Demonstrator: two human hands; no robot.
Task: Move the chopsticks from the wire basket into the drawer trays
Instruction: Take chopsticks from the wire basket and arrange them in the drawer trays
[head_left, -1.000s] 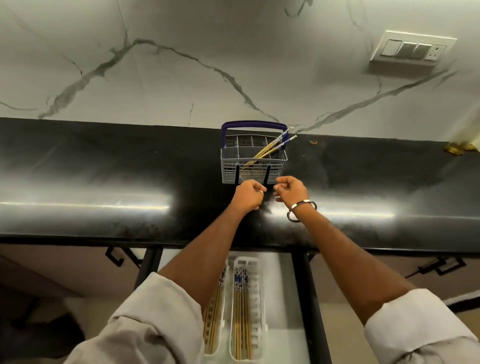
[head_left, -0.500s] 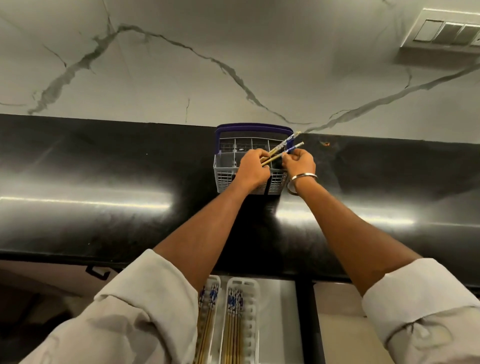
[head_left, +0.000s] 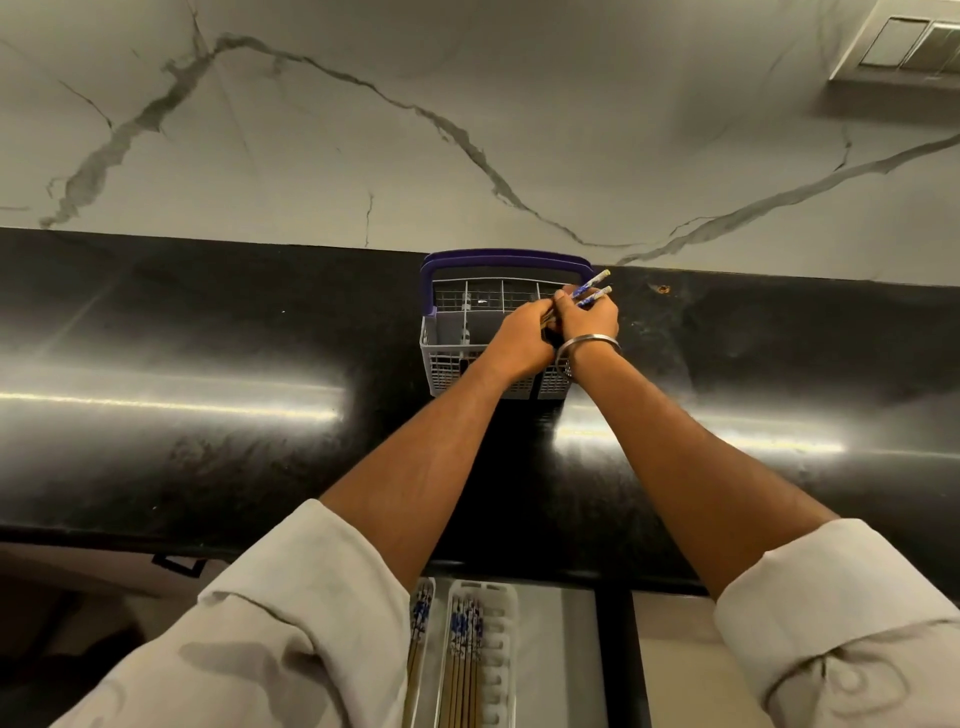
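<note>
step: lifting chopsticks (head_left: 592, 291) from basket (head_left: 441, 343) | right hand (head_left: 589, 322) grip pinches them, left hand (head_left: 519, 340) curls beside, hold unclear | long axis tilts up-right, tips past rim | trays (head_left: 498, 649) lie below tabletop (head_left: 208, 364), toward me

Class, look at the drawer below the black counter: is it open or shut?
Open. Two white slotted trays holding blue-tipped wooden chopsticks show inside the drawer below the counter's edge.

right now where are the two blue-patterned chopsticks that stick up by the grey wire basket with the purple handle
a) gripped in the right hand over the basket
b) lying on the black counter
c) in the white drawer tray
a: the right hand grips the two blue-patterned chopsticks over the grey wire basket, ends pointing up and right.
</note>
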